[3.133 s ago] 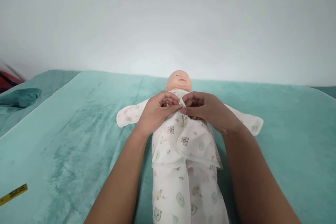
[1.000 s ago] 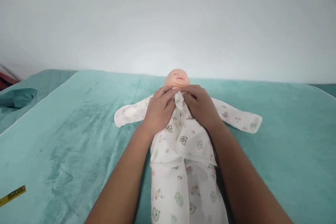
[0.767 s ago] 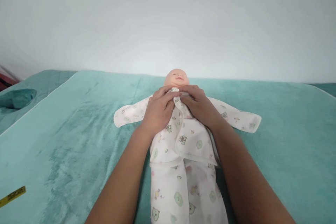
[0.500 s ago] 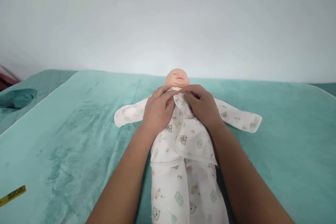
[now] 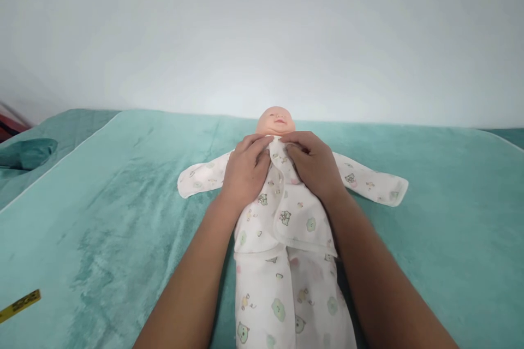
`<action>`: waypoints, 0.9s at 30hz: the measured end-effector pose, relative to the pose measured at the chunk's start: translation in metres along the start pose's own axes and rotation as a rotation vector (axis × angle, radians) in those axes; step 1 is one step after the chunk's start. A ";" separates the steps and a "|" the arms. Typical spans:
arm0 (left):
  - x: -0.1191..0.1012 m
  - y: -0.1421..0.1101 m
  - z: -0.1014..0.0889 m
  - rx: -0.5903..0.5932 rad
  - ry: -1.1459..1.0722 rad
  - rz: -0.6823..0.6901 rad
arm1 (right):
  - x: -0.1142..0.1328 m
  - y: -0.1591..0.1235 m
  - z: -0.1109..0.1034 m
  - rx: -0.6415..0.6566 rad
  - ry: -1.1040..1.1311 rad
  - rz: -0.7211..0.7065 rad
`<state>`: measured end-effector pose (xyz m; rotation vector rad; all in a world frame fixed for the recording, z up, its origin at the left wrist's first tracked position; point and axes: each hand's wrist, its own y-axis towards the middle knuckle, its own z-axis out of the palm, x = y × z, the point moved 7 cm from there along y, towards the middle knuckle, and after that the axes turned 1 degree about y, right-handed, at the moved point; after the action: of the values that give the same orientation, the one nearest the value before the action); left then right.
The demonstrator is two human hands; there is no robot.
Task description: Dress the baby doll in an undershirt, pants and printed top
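Observation:
A baby doll [image 5: 277, 120] lies on its back, dressed in a white baby shirt [image 5: 303, 218] with small animal prints and white pants [image 5: 264, 294] in the same print. My left hand [image 5: 248, 169] is at the collar on the left, its fingers bent over the cloth. Opposite it, my right hand [image 5: 315, 163] grips the collar's right side with curled fingers, the thumb lower on the chest. The front flap overlaps down the middle, and its curved lower edge hangs loose over the pants. Both sleeves stretch out sideways. The fingertips partly hide the neckline.
Under the doll spreads a teal plush cloth [image 5: 123, 218] with a pale edge. A white wall [image 5: 262, 38] rises behind it. A yellow strip with black marks [image 5: 20, 305] lies at the lower left. Folded teal fabric [image 5: 28, 152] sits at the far left.
My fingertips, which met at the middle of the collar, have drawn slightly apart, uncovering a bit of the neckline. The doll and its clothes look almost unchanged.

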<state>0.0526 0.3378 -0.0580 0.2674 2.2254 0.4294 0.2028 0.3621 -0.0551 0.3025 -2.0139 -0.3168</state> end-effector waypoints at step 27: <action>0.002 -0.005 -0.010 0.112 -0.275 -0.091 | 0.021 -0.010 -0.007 0.019 0.110 -0.160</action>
<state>0.0438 0.3316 -0.0556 0.2657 1.9845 0.2048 0.2004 0.3446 -0.0378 0.4844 -1.8896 -0.3731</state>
